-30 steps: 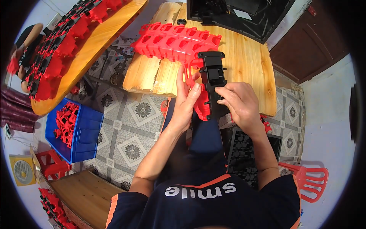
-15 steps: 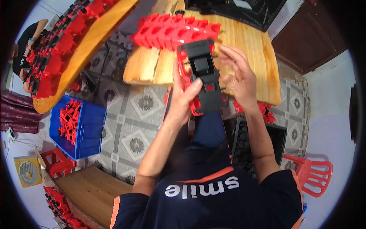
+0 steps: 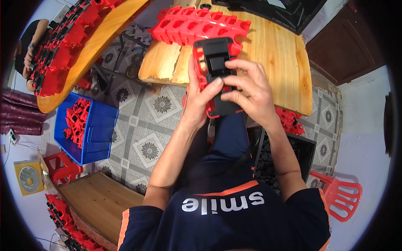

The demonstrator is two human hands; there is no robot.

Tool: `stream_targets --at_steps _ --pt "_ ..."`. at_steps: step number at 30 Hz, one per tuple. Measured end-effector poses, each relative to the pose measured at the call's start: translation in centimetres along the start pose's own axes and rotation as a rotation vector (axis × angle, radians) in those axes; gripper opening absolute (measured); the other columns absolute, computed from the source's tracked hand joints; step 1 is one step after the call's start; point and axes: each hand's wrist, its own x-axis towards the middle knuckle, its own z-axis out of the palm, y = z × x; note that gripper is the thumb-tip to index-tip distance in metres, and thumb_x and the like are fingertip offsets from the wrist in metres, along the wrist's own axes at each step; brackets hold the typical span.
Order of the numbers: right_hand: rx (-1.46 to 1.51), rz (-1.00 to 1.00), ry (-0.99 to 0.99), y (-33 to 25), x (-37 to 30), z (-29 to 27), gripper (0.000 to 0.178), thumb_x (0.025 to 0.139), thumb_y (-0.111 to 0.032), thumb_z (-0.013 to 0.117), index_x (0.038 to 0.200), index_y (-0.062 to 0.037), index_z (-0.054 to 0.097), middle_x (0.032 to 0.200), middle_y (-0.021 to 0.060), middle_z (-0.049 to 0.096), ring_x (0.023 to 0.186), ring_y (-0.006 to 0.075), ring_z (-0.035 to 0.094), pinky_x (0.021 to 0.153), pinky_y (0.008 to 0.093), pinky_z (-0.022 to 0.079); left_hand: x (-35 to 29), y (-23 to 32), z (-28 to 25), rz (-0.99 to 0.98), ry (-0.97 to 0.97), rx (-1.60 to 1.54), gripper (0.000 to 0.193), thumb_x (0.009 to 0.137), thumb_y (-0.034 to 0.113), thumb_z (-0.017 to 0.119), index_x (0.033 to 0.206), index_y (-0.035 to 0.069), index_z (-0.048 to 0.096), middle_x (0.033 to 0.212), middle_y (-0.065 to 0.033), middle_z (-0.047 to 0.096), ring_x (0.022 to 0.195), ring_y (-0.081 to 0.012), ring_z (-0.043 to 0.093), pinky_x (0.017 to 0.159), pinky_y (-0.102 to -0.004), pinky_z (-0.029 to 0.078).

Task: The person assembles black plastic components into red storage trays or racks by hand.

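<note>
held at the near edge of a pale, grained table [image 3: 289, 75]: smooth black panel [image 3: 212, 47], long, rectangular, with a square recess, against a glossy red plastic shell [image 3: 199, 69]. clasped on the left by the left hand [image 3: 197, 98], thumb across the panel; touched on the right by the right hand [image 3: 253, 90], fingers bent, hard to tell whether gripping. on the table, ribbed row of shiny red parts [image 3: 201, 25]. shell mostly hidden under the panel; black tray [image 3: 276, 14] cut off at the top. unlike half a second ago, right fingers on the panel, not apart from it.
</note>
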Motion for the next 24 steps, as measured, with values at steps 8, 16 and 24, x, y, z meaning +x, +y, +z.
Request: stream_targets --at_steps 8,16,24 --pt "0.993 0.683 0.084 0.6 2.0 5.1 0.039 0.088 -0.006 0.064 0.124 0.0006 0.054 0.114 0.0076 0.062 0.104 0.0154 0.059 0.094 0.0294 0.045 -3.4 2.1 -2.4 0.181 -0.003 0.923 0.096 0.087 0.025 0.067 0.153 0.001 0.001 0.151 -0.0224 0.028 0.144 -0.0289 0.021 0.117 -0.0376 0.018" --pt "1.212 0.303 -0.454 -3.5 2.7 11.8 0.102 0.081 -0.051 0.072 0.151 -0.0016 0.018 0.146 0.0165 0.037 0.132 0.0273 0.042 0.108 0.0381 0.035 -11.0 5.3 -5.2 0.527 0.417 0.291 0.089 0.092 0.020 0.062 0.155 0.011 0.000 0.157 -0.0134 0.016 0.138 -0.0192 0.028 0.112 -0.0317 0.024" --pt "1.268 0.238 -0.927 -11.2 -1.3 17.6 0.070 0.086 -0.004 0.065 0.147 0.0003 0.031 0.132 0.0097 0.050 0.117 0.0168 0.052 0.098 0.0286 0.042 -20.0 7.8 -4.5 0.796 0.940 0.631 0.082 0.090 0.020 0.063 0.154 0.007 0.013 0.156 -0.0153 0.022 0.142 -0.0234 0.027 0.114 -0.0354 0.024"
